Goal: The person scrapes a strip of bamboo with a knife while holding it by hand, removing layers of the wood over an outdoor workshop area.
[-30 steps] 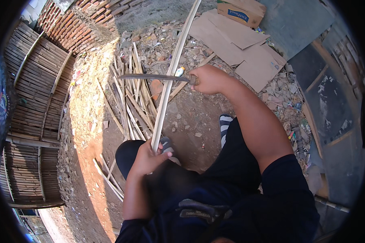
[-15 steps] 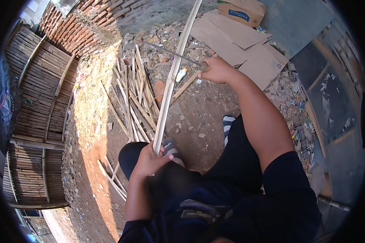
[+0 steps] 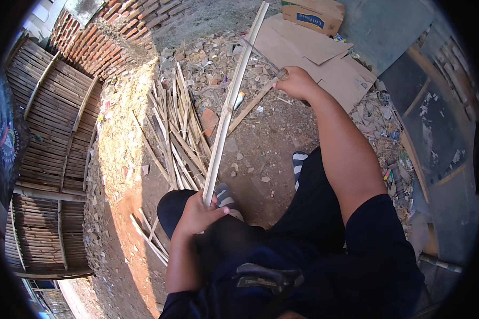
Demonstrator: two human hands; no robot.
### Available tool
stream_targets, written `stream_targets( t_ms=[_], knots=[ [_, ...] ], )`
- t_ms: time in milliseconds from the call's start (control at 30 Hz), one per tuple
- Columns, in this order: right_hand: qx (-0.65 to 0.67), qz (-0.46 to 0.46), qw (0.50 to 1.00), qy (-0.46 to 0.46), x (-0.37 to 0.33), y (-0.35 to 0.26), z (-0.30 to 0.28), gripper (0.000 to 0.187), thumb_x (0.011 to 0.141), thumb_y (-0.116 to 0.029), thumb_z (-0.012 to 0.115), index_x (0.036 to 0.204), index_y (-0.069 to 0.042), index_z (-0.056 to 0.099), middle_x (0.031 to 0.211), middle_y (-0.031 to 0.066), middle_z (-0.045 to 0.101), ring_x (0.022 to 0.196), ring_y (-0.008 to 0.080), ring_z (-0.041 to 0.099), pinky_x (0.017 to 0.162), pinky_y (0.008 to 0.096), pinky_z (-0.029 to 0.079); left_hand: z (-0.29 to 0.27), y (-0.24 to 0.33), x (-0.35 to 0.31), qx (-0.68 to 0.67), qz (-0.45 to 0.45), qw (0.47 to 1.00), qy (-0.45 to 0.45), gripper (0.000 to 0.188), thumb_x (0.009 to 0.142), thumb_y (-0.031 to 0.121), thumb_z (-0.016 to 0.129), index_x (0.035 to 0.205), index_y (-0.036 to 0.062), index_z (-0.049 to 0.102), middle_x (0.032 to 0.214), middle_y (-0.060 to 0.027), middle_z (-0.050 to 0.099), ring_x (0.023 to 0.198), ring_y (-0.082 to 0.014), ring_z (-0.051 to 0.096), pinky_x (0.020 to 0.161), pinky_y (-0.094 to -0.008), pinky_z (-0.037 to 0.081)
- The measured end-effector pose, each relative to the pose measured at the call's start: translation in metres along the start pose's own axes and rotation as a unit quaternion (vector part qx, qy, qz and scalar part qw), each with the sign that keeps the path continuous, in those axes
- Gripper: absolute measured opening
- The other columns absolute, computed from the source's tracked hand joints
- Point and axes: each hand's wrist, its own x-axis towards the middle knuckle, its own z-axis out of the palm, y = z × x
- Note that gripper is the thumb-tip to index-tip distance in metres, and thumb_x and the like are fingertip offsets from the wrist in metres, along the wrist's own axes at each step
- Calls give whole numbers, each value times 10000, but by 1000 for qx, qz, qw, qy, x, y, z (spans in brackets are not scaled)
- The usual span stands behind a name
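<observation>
A long, pale split bamboo strip (image 3: 230, 101) slants up and away from my lap. Its near end is in my left hand (image 3: 196, 217), closed around it above my left knee. Out to the right, my right hand (image 3: 297, 84) is closed on a tool with a long, thin dark blade, which looks like a long knife (image 3: 262, 54). The blade points up and left and crosses the strip near its far end; I cannot tell whether the two touch. Below the right hand, a flat wooden piece (image 3: 250, 109) slants down toward the strip.
A pile of bamboo sticks (image 3: 183, 130) lies left of the strip. A small white bottle (image 3: 240, 99) is on the rubble just right of it. Flattened cardboard (image 3: 287, 48) and a cardboard box (image 3: 314, 18) lie farther off. Slatted bamboo panels (image 3: 53, 117) stand left.
My right hand has moved up and to the right, and the blade now crosses the strip nearer its far end. My left hand keeps its hold on the strip.
</observation>
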Motion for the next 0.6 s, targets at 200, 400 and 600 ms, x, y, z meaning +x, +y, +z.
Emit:
stream_targets(
  t_ms=[200,400,600],
  knots=[
    [-174,-128,961,-174,-50,-59,11,559,806,-312,791,1308,-104,659,1171,198,707,1104,349,676,933,449,536,7,2,7,-45,7,999,7,413,754,81,905,913,103,524,712,69,494,631,-28,451,564,-202,381],
    [-159,-165,954,-195,-49,-51,6,593,803,-309,798,1338,-105,644,1126,199,715,1083,338,685,916,436,546,13,18,3,-8,-8,1000,-1,431,744,96,920,914,102,524,714,66,496,629,-24,454,555,-197,374],
    [-42,0,999,21,-17,-11,-17,547,834,-307,765,1300,-46,648,1085,220,715,1046,362,687,920,431,538,7,11,0,16,-2,1000,-14,430,746,93,919,915,103,524,712,66,494,628,-25,454,555,-195,376]
  ],
)
